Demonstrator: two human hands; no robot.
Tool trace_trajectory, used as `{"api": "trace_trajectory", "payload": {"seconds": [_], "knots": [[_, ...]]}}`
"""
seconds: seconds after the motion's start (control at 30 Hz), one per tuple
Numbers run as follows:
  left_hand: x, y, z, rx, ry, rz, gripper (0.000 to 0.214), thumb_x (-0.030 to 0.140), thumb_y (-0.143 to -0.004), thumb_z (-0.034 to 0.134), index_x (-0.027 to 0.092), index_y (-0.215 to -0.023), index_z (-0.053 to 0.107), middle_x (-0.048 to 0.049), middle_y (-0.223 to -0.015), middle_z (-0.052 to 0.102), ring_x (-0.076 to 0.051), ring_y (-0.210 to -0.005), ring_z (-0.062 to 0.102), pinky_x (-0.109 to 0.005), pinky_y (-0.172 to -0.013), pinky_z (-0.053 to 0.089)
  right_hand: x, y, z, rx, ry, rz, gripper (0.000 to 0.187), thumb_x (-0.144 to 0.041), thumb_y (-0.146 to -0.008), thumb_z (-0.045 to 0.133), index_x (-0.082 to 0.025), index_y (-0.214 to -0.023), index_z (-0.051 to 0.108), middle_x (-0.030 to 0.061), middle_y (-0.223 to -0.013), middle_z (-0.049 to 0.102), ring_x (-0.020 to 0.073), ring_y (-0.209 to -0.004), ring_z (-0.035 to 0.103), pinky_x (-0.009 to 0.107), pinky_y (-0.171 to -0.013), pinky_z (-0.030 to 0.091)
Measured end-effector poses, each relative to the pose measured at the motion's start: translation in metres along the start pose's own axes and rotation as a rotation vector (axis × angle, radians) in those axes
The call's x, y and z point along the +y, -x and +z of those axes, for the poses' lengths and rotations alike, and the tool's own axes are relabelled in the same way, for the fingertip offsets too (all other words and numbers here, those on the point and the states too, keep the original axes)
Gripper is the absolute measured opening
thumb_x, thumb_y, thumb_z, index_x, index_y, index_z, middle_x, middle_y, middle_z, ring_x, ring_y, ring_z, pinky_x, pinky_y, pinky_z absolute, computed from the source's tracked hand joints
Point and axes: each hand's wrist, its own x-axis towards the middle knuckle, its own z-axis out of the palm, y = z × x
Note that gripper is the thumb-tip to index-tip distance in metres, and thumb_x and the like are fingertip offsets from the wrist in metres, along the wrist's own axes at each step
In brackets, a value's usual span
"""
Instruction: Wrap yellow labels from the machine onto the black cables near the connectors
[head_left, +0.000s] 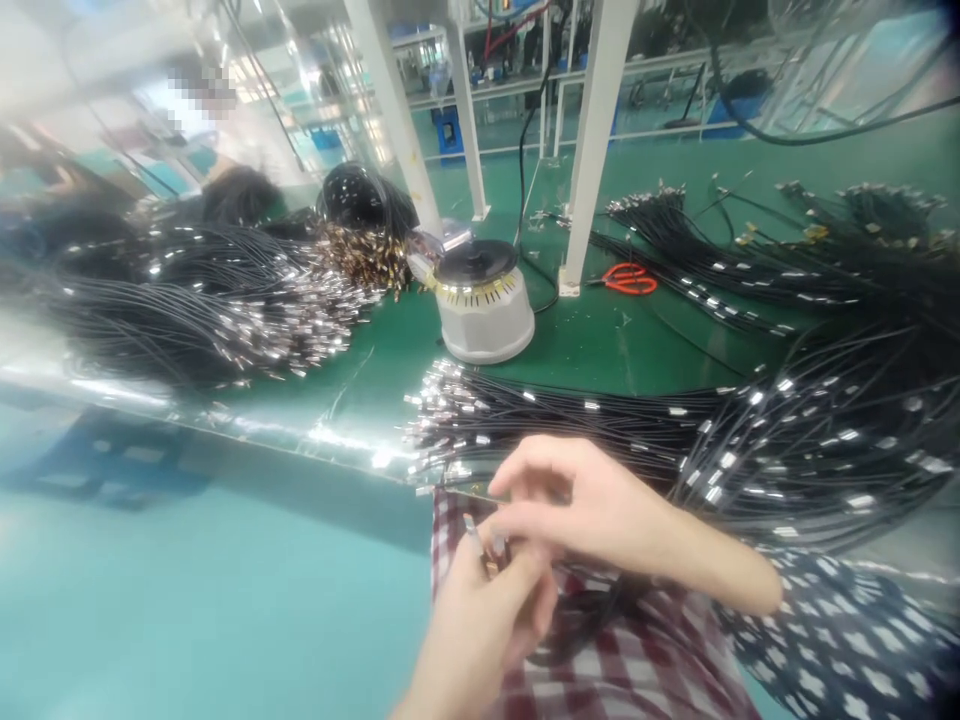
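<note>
My left hand (484, 610) is closed around black cables with small metal connector ends (472, 530) poking up between thumb and fingers. A dark loop of the held cables (581, 630) hangs below it over a red-and-white checked cloth (637, 670). My right hand (592, 505) arches over the left, its fingers curved and apart from the thumb, with nothing visible between them. The right thumb reaches toward the connector ends; whether it touches them I cannot tell. Just behind both hands lies a bundle of black cables (600, 405) with silvery connector tips.
A white round device with a black top (487, 320) stands on the green bench (375, 375). Red-handled scissors (628, 279) lie by a white post (592, 150). Cable heaps lie left (225, 290) and right (847, 420). A person (255, 140) is at the far left.
</note>
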Motion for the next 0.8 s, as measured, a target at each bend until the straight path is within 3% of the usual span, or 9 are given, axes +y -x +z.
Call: {"api": "trace_trajectory", "payload": {"seconds": [0.07, 0.17, 0.27, 0.33, 0.43, 0.53, 0.63, 0.7, 0.8], "knots": [[-0.001, 0.000, 0.000, 0.012, 0.034, -0.001, 0.033, 0.044, -0.075, 0.074, 0.018, -0.081, 0.055, 0.0070, -0.048, 0.050, 0.000, -0.033, 0.023, -0.016, -0.036, 0.015, -0.004, -0.001, -0.004, -0.030, -0.018, -0.016, 0.014, -0.028, -0.079, 0.071, -0.015, -0.074, 0.068, 0.0015, -0.076, 0.065, 0.0124, -0.066, 0.058, 0.021, -0.058, 0.045], [0.000, 0.001, 0.000, -0.015, 0.102, 0.050, 0.032, 0.046, -0.077, 0.071, 0.017, -0.083, 0.058, 0.0035, -0.059, 0.057, 0.000, -0.031, 0.033, -0.016, -0.036, 0.016, -0.002, -0.004, -0.007, -0.119, -0.222, 0.039, 0.022, -0.031, -0.082, 0.067, -0.012, -0.072, 0.066, 0.0012, -0.066, 0.061, 0.0117, -0.060, 0.057, 0.022, -0.056, 0.044], [0.001, 0.002, 0.000, -0.020, 0.181, 0.090, 0.028, 0.044, -0.082, 0.066, 0.018, -0.078, 0.058, 0.0032, -0.055, 0.057, -0.004, -0.028, 0.041, -0.016, -0.034, 0.020, 0.003, -0.007, -0.010, -0.174, -0.332, 0.057, 0.026, -0.033, -0.083, 0.067, -0.010, -0.071, 0.064, 0.0015, -0.064, 0.062, 0.0104, -0.059, 0.056, 0.021, -0.059, 0.044], [0.002, 0.002, 0.001, -0.018, 0.220, 0.083, 0.025, 0.040, -0.082, 0.068, 0.018, -0.077, 0.060, 0.0032, -0.048, 0.055, -0.008, -0.032, 0.046, -0.017, -0.036, 0.030, 0.004, -0.008, -0.011, -0.189, -0.313, 0.068, 0.024, -0.030, -0.084, 0.064, -0.011, -0.071, 0.062, 0.0017, -0.066, 0.063, 0.0100, -0.060, 0.056, 0.020, -0.059, 0.044], [0.004, 0.002, 0.001, 0.056, 0.242, 0.093, 0.021, 0.031, -0.075, 0.077, 0.014, -0.072, 0.064, 0.0005, -0.058, 0.062, -0.008, -0.048, 0.051, -0.016, -0.048, 0.041, 0.001, -0.009, -0.013, -0.228, -0.259, 0.088, 0.020, -0.025, -0.086, 0.061, -0.012, -0.071, 0.060, 0.0003, -0.063, 0.061, 0.0102, -0.058, 0.056, 0.020, -0.056, 0.043], [0.006, 0.001, 0.000, 0.124, 0.247, 0.088, 0.023, 0.026, -0.066, 0.084, 0.012, -0.070, 0.068, -0.0025, -0.072, 0.068, -0.008, -0.061, 0.054, -0.014, -0.057, 0.043, -0.003, -0.009, -0.014, -0.259, -0.187, 0.075, 0.018, -0.023, -0.085, 0.060, -0.012, -0.071, 0.061, 0.0012, -0.066, 0.062, 0.0111, -0.059, 0.057, 0.021, -0.056, 0.044], [0.005, -0.002, -0.002, 0.124, 0.268, 0.062, 0.026, 0.026, -0.061, 0.087, 0.012, -0.070, 0.067, -0.0036, -0.070, 0.069, -0.010, -0.061, 0.057, -0.016, -0.055, 0.043, -0.006, -0.012, -0.014, -0.290, -0.106, 0.047, 0.019, -0.026, -0.084, 0.062, -0.012, -0.071, 0.064, 0.0027, -0.070, 0.065, 0.0124, -0.061, 0.058, 0.023, -0.059, 0.047], [0.002, -0.007, -0.005, 0.098, 0.260, 0.066, 0.030, 0.030, -0.060, 0.088, 0.013, -0.067, 0.065, -0.0027, -0.062, 0.067, -0.007, -0.047, 0.051, -0.015, -0.045, 0.037, -0.006, -0.021, -0.016, -0.212, -0.036, 0.001, 0.018, -0.027, -0.083, 0.063, -0.012, -0.074, 0.067, 0.0024, -0.070, 0.066, 0.0129, -0.062, 0.059, 0.024, -0.061, 0.048], [-0.002, -0.016, -0.010, 0.052, 0.189, 0.097, 0.036, 0.041, -0.059, 0.087, 0.015, -0.066, 0.062, -0.0025, -0.051, 0.065, -0.004, -0.034, 0.041, -0.015, -0.037, 0.028, -0.009, -0.048, -0.032, 0.132, 0.060, -0.102, 0.015, -0.027, -0.081, 0.065, -0.013, -0.079, 0.069, 0.0019, -0.071, 0.066, 0.0125, -0.063, 0.056, 0.024, -0.059, 0.045]]}}
